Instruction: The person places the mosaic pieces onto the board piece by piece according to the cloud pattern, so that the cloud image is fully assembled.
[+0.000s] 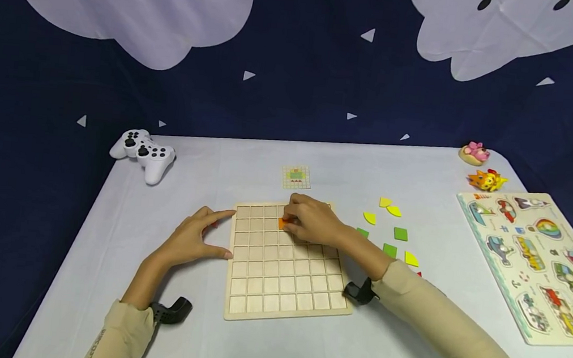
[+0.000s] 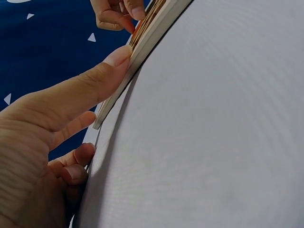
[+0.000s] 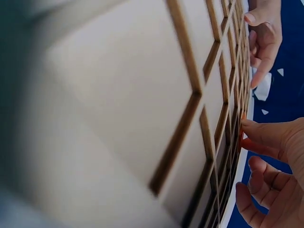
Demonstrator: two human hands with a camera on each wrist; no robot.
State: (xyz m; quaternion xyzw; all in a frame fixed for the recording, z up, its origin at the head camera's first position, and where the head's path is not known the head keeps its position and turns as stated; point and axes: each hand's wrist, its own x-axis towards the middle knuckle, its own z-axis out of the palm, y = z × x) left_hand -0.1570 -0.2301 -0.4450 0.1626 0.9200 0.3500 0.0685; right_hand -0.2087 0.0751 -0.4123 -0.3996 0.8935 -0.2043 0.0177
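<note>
Left hand [image 1: 190, 239] flat, fingers straight, bracing left edge of wooden grid board [image 1: 284, 289] mid-frame. Right hand [image 1: 313, 221] pinches orange tile [image 1: 282, 223] in board's upper rows. Bench [image 1: 302, 351] open below the board.

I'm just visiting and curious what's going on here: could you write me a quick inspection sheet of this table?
Surface: pale table, tablecloth-covered.
Job's things: wooden grid board; orange tile in an upper cell; small pattern card beyond.
Clutter: game controller, loose green and yellow tiles, vehicle puzzle, two toy figures.
Grippers: left hand steadies the board's left edge; right hand pinches the orange tile.
Cables: nothing seen.
Surroundings: dark blue backdrop with white shapes.
</note>
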